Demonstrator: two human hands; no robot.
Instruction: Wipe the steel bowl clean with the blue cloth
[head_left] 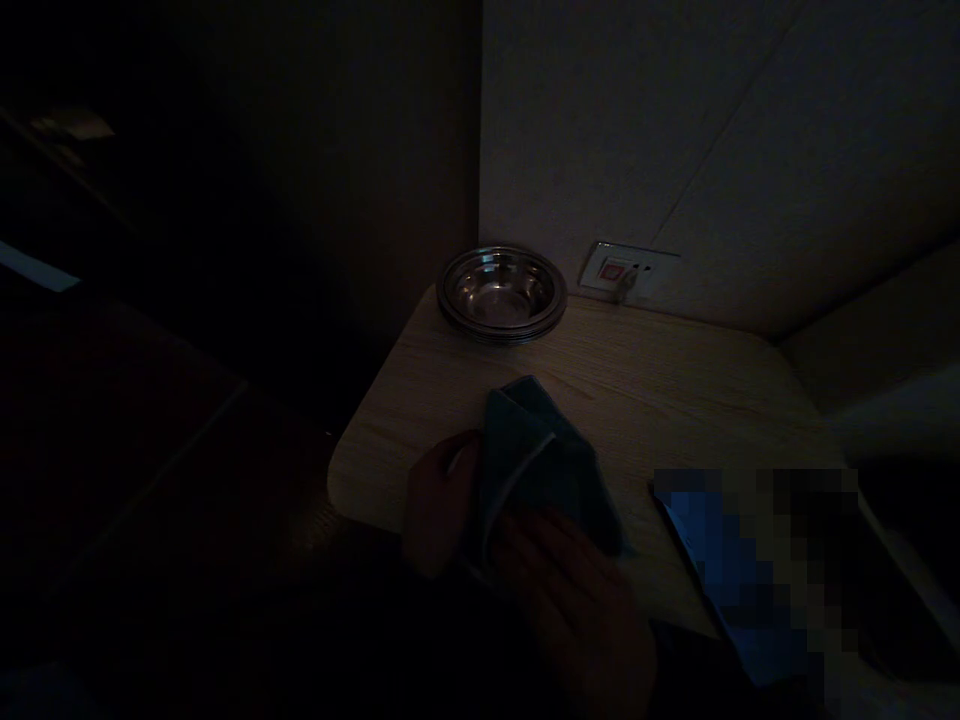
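Note:
The room is very dark. A folded dark teal cloth [541, 455] lies on the front part of a small light wooden table [660, 390]. My left hand [439, 505] grips the cloth's left edge, fingers curled around it. My right hand [574, 590] lies on the near part of the cloth, pressing or holding it; its fingers are hard to make out. A stack of shiny steel bowls [501, 292] stands at the table's far edge, well apart from both hands.
A wall socket plate [621, 270] sits on the pale wall behind the table, right of the bowls. A blurred-out blue flat item [739, 565] lies on the table's right front. Left of the table everything is in darkness.

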